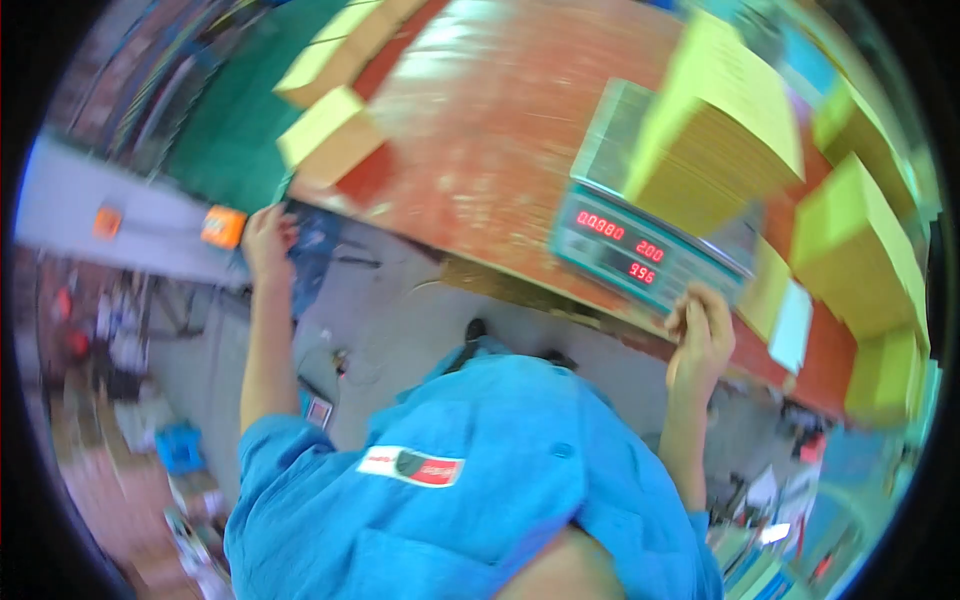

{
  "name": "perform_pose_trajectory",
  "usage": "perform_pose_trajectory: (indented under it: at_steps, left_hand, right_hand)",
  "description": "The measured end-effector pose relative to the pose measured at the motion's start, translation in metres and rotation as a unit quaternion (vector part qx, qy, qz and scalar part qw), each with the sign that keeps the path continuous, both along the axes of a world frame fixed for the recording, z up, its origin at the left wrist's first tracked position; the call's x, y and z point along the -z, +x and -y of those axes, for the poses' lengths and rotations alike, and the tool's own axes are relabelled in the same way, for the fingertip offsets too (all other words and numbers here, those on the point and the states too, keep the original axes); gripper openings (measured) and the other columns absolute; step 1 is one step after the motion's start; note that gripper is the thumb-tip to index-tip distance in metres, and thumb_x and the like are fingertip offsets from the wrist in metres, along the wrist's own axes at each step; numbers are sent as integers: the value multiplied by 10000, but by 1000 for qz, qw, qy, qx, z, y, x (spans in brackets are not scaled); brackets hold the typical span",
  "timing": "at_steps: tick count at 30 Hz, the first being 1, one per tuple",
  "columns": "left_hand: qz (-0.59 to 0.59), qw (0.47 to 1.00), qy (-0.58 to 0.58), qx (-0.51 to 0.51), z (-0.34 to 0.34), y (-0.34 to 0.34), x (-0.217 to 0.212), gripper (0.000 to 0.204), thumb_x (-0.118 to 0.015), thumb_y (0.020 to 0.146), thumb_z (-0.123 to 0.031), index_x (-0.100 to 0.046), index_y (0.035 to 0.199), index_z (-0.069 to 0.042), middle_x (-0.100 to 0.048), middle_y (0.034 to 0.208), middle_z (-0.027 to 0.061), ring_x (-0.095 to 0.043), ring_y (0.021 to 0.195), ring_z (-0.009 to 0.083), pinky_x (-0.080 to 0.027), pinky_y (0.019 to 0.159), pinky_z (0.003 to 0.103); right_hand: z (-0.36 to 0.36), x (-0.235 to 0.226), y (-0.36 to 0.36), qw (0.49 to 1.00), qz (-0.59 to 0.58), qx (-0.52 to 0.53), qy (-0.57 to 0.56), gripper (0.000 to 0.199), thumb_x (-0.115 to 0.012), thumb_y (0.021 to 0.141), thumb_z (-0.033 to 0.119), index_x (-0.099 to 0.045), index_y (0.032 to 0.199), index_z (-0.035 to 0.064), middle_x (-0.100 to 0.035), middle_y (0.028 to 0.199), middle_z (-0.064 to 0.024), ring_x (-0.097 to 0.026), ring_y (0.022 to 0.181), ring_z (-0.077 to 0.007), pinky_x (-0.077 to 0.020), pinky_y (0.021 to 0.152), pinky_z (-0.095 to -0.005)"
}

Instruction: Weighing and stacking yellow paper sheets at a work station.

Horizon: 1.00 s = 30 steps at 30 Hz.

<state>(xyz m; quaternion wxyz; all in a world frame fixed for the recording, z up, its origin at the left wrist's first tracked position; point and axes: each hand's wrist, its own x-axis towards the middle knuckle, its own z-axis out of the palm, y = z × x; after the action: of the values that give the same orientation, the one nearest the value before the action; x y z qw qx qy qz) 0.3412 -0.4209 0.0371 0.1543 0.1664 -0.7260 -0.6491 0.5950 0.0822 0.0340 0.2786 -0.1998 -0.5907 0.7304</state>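
My left hand (268,242) is at the left, by the near edge of the green belt (225,120) and next to an orange box-like thing (223,227). Its fingers look curled; blur hides what they hold, if anything. At the right, my right hand (703,325) is beside the front of a digital scale (640,240) with lit red digits. The fingers there are bent in, and anything inside is hidden. A tall stack of yellow paper (715,120) rests on the scale. A small yellow-topped block (330,135) stands where the belt meets the red table.
The red table (480,140) reaches across the front. More yellow blocks (330,60) line its far left. Yellow stacks (860,250) stand right of the scale, near a white paper slip (791,325). Cartons and a blue bin (180,448) are on the floor at left.
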Motion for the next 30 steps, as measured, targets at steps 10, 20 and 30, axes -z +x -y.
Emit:
perform_pose_trajectory:
  at_steps: [10,20,30]
  left_hand:
    - [-202,805,-506,233,-3,-77,-20,211,-679,836,-152,-667,1007,-28,-641,1096,118,-595,1033,280,-459,899,353]
    - [-180,688,-617,336,44,-180,41,658,-715,786,-192,-449,1382,-110,-402,1437,192,-345,1342,372,-319,1089,438]
    - [-138,592,-652,453,-4,-124,-32,715,-779,660,-140,-504,1315,-61,-498,1340,181,-461,1222,371,-394,1009,451]
  right_hand:
    - [144,30,-47,979,145,-139,-46,191,-530,918,63,-637,1067,8,-647,871,-58,-591,694,-91,-459,596,-216]
    - [247,58,-81,974,127,-156,-107,182,-520,911,50,-641,1043,17,-626,839,-42,-594,691,-87,-483,617,-237]
    - [266,54,-105,977,134,-141,-88,195,-508,936,65,-620,1083,4,-626,864,-39,-591,730,-83,-470,640,-218]
